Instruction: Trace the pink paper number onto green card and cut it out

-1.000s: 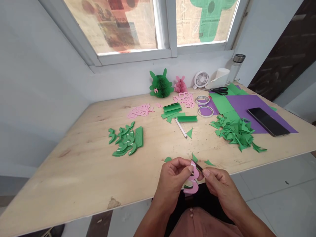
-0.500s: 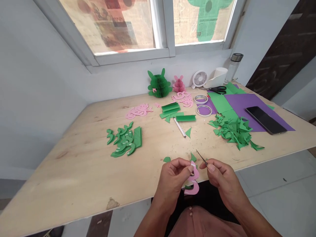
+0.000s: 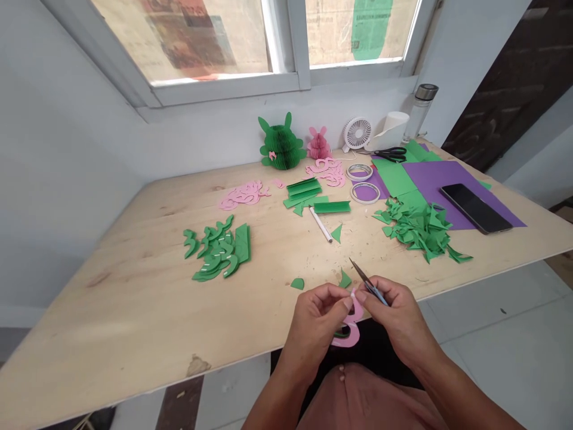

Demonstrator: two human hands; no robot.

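Observation:
My left hand point(image 3: 323, 307) pinches a curved pink paper piece point(image 3: 351, 334) at the table's front edge, with a bit of green showing inside its curve. My right hand point(image 3: 389, 301) holds slim pointed scissors point(image 3: 363, 275), blades up and to the left, and its thumb and finger meet the top of the pink piece close to my left fingertips. Small green scraps point(image 3: 297, 283) lie just beyond my hands. Whether the right fingertips grip the pink paper is hard to tell.
Green cut pieces point(image 3: 219, 251) lie left, pink cutouts point(image 3: 245, 195) behind them. A white pen point(image 3: 321, 225), tape rolls point(image 3: 364, 192), a green scrap pile point(image 3: 421, 230) and a phone point(image 3: 475, 208) are farther out. Paper figures point(image 3: 282, 143) and a fan point(image 3: 357, 133) stand by the wall.
My right hand has moved left to the pink piece, and its fingertips now meet my left ones. The scissors have turned, showing more of their blades. The view has shifted slightly.

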